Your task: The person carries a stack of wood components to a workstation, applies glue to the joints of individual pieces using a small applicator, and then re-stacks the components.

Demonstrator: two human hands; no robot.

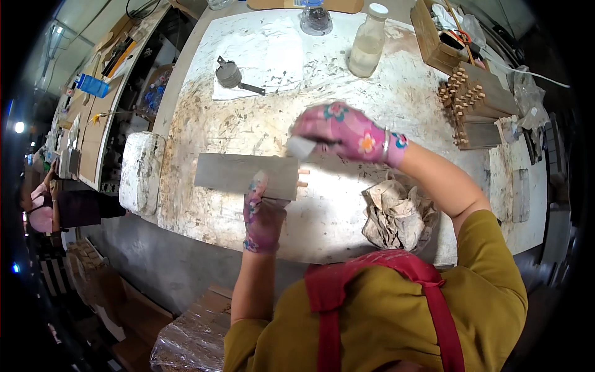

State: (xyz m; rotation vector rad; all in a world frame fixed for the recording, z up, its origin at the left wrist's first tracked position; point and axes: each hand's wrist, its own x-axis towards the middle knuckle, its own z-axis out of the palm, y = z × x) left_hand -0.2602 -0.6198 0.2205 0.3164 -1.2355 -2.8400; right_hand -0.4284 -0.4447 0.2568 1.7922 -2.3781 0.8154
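Both hands wear pink gloves with a flower pattern. My left hand grips a flat grey board by its near edge, the thumb lying on top. Short wooden dowels stick out of the board's right end. Above and to the right of the board, my right hand is closed on a small whitish pad; motion blurs it, and its exact kind cannot be made out. A crumpled brown cloth or paper lies to the right on the white, stained worktable.
A small metal cup with a handle rests on white paper at the back. Behind stand a glass bottle and a clear container. Stacked boards with dowels fill the far right. Another person is at the far left.
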